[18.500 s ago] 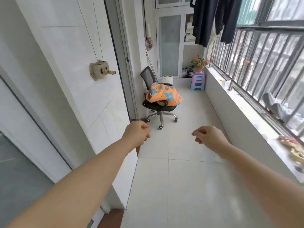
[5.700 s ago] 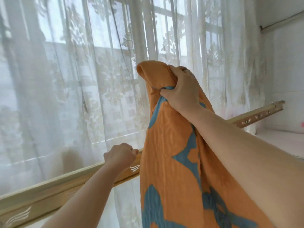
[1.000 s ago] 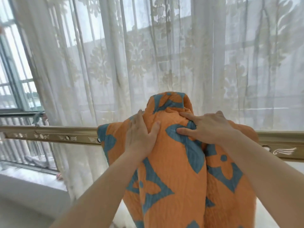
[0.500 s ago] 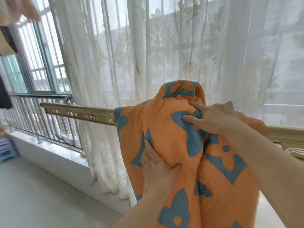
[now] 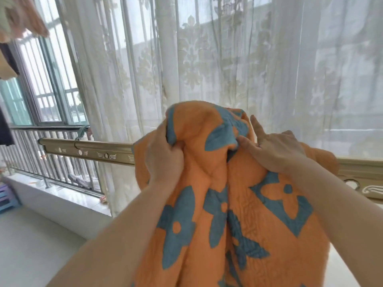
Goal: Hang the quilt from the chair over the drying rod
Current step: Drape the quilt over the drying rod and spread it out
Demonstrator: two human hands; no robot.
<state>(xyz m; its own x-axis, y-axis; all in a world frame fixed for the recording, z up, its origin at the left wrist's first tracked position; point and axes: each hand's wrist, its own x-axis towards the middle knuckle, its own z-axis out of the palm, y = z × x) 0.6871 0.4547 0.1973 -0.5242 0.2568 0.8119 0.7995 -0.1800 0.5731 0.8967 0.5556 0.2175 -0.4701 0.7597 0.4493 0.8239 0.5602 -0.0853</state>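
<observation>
Orange quilt (image 5: 238, 204) is draped over the gold drying rod (image 5: 93, 151); left hand (image 5: 163, 156) clenches a fold, right hand (image 5: 273, 151) pinches the bunched top.

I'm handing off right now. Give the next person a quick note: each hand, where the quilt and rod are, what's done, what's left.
Left hand: shut on a bunched fold near the top of the quilt.
Right hand: lying on the quilt's top, thumb pinching fabric, index finger lifted.
Quilt: orange with blue flowers, off the chair and draped over the drying rod, in front of the lace curtain. It sits humped and bunched at the top.
Done: quilt carried over and laid on the rod.
Left: probably spread it along the rod, flatten the hump, then let go. The far side is hidden, so check that it hangs evenly.
</observation>
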